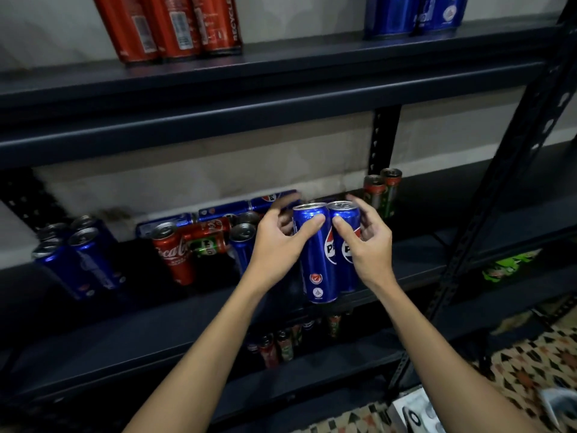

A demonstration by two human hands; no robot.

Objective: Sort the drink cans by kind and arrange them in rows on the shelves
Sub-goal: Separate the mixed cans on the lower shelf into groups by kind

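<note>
Two tall blue Pepsi cans stand side by side near the front of the middle shelf (156, 332). My left hand (278, 245) grips the left Pepsi can (317, 264), thumb across its front. My right hand (370, 242) grips the right Pepsi can (345, 220) the same way. Behind them lies a mixed heap: a red Coca-Cola can (173, 251), a green Milo can (207, 245) on its side, and blue cans lying along the wall (224, 210). Several blue cans (78, 254) stand grouped at the left.
Two green-and-red cans (382, 192) stand at the back right by the shelf post. The upper shelf holds red cans (168, 26) on the left and blue cans (412, 14) on the right. More small cans (281, 342) sit on the lower shelf. Patterned floor (530, 364) lies at lower right.
</note>
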